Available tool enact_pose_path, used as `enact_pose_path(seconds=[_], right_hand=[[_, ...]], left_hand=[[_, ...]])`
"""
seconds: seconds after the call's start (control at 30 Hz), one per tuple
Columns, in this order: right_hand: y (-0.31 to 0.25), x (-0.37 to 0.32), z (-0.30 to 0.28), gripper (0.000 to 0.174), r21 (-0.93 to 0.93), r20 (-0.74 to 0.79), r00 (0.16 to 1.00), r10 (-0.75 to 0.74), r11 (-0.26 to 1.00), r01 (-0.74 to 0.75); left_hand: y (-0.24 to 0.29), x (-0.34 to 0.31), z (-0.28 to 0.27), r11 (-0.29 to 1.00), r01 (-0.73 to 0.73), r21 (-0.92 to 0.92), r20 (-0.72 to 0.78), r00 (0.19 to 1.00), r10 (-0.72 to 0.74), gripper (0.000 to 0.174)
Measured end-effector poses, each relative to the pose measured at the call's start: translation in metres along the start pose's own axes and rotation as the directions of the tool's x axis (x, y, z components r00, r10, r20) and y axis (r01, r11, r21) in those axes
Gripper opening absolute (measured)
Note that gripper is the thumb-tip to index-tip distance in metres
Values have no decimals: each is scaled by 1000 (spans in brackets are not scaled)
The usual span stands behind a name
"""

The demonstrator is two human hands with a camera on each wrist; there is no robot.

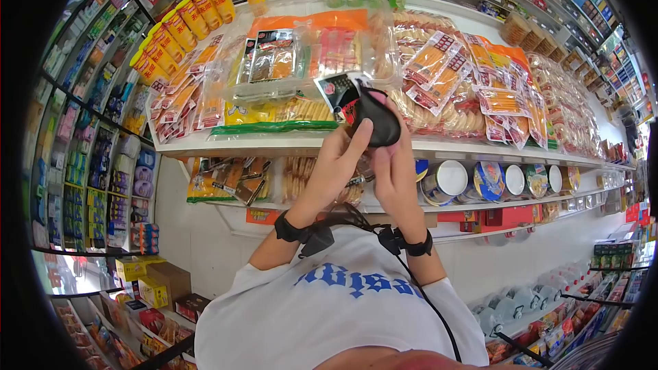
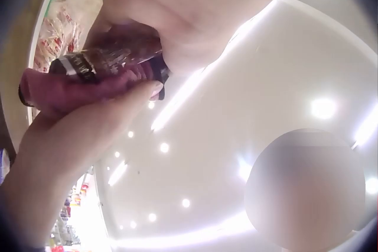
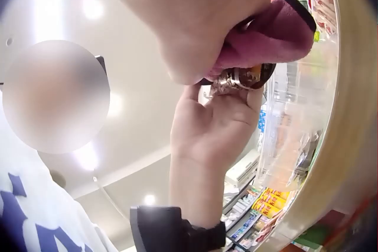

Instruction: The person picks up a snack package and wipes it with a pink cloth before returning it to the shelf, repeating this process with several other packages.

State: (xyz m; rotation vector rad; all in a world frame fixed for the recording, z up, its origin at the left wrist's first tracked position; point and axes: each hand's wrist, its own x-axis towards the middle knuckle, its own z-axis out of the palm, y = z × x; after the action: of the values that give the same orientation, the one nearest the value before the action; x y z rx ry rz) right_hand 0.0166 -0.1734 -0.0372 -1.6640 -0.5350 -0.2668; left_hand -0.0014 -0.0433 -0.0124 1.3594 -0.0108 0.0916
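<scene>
In front of the shelf, both hands come together around two things. My left hand [image 1: 340, 164] grips a small black-and-white snack packet [image 1: 334, 92], its thumb lying over the front of a smooth black pad. That black pad [image 1: 379, 125] has a soft pink cloth side [image 3: 266, 42] with a black edge. From the right and below, my right hand [image 1: 396, 171] holds the pad by the pink cloth. The left wrist view shows the dark shiny packet [image 2: 115, 57] against the cloth. Part of the left hand's fingers is hidden behind the packet and pad.
A clear plastic tray [image 1: 377, 34] with packets stands on the white shelf [image 1: 274, 145]. Packaged sausages [image 1: 439, 72] lie to the right, yellow canisters [image 1: 179, 27] along the left back. Below, round tins [image 1: 450, 179] fill a lower shelf. Cardboard boxes [image 1: 168, 281] stand lower left.
</scene>
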Motion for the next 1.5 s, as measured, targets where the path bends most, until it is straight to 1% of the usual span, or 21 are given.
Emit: enact_pose_path(seconds=[0.13,0.23,0.37,0.4,0.5,0.6,0.67,0.73,0.8,0.83,0.87,0.93,1.0,1.07,1.1,1.13,1.23,1.27,1.37,1.4,1.5], right_hand=[[13,-7,-4,34,230,127,953,276,926,-299],[15,-15,-1,31,283,172,947,270,908,-310],[12,-8,-8,20,258,15,938,347,905,-339],[11,-8,-8,17,272,-12,934,357,900,-340],[12,-10,-4,17,235,-154,950,272,944,-232],[8,-8,-13,16,238,-173,902,397,905,-353],[-1,5,-5,15,-49,-128,992,15,999,-21],[-4,6,-3,25,-223,165,956,-243,935,276],[-6,4,2,35,-323,408,864,-296,838,439],[-7,0,4,36,-277,486,818,-309,833,480],[-9,-1,3,34,-262,498,824,-271,858,441],[-14,-3,3,29,-229,522,830,-195,906,356],[2,-12,6,24,-77,228,973,-38,995,57],[17,-18,0,25,91,14,970,245,965,-245],[17,-18,-3,28,158,-46,911,409,904,-398],[15,-13,5,29,272,-198,937,289,934,-231],[11,-14,1,26,315,-41,933,358,890,-328],[8,-18,1,24,253,30,908,419,875,-412],[21,-24,-5,23,67,155,898,413,902,-427],[12,-20,-9,20,110,200,894,402,897,-428],[28,-31,-16,18,126,157,926,344,923,-364]], left_hand=[[7,-3,-2,994,-83,-75,-261,964,60,36],[13,1,-15,995,-18,-101,-203,979,-3,35],[8,0,-31,990,13,142,-41,999,-7,27],[4,1,-39,988,72,138,-14,997,-71,26],[1,1,-44,996,48,82,-7,999,-47,27],[-3,4,-44,993,99,67,-99,991,-92,28],[-11,4,-37,975,101,-200,-105,987,-124,31],[-22,9,-41,929,83,-360,-59,992,-111,36],[-12,11,-43,909,74,-410,-186,969,-163,36],[-5,12,-44,898,65,-436,-248,950,-189,35],[0,13,-53,905,89,-416,-270,938,-216,37],[-7,17,-61,890,-26,-455,-281,953,-116,37],[-4,15,-63,917,-114,-383,-300,954,-7,34],[-3,7,-66,990,-36,-134,-230,973,4,33],[-4,4,-67,1000,0,-7,-193,981,-1,33],[-5,2,-67,999,39,9,-139,990,-38,37],[-9,0,-56,992,-15,129,-10,1000,16,36],[-13,2,-57,982,7,186,6,1000,-9,34],[-6,-2,-74,974,47,223,143,986,-80,30],[-4,-6,-84,966,64,252,191,975,-115,31],[-4,-19,-122,895,175,410,333,885,-325,29]])
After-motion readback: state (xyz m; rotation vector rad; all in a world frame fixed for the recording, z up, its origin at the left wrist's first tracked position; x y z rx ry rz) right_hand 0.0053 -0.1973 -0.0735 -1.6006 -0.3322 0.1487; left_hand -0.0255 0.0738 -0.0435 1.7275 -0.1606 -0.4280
